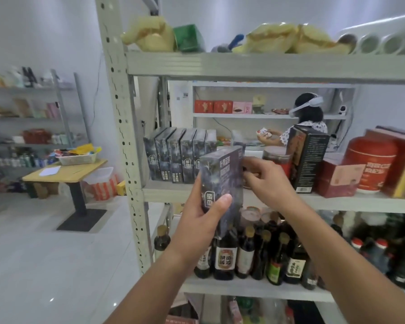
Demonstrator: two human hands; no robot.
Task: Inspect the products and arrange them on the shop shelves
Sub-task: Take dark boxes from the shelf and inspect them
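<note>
Row of matching dark boxes (178,155) is already on the mid shelf (337,202), so imo slot this one in upright at the row's right end, label facing same way. Left hand (204,220) grips the dark box (222,174) low, thumb on front, just in front of the shelf edge. Right hand (267,181) is by its far side w/ curled fingers, can't tell if gripping. Room: wooden table (66,174) off left, soy sauce bottles (225,253) below, red tin (369,164) right.

The dark box (221,176) looked like cardboard under glossy film. The shelf rack (243,66) was matt grey painted metal. The sauce bottles (225,258) were shiny dark glass with paper labels. The table top (66,173) looked wooden, the floor (56,265) glossy tile.
</note>
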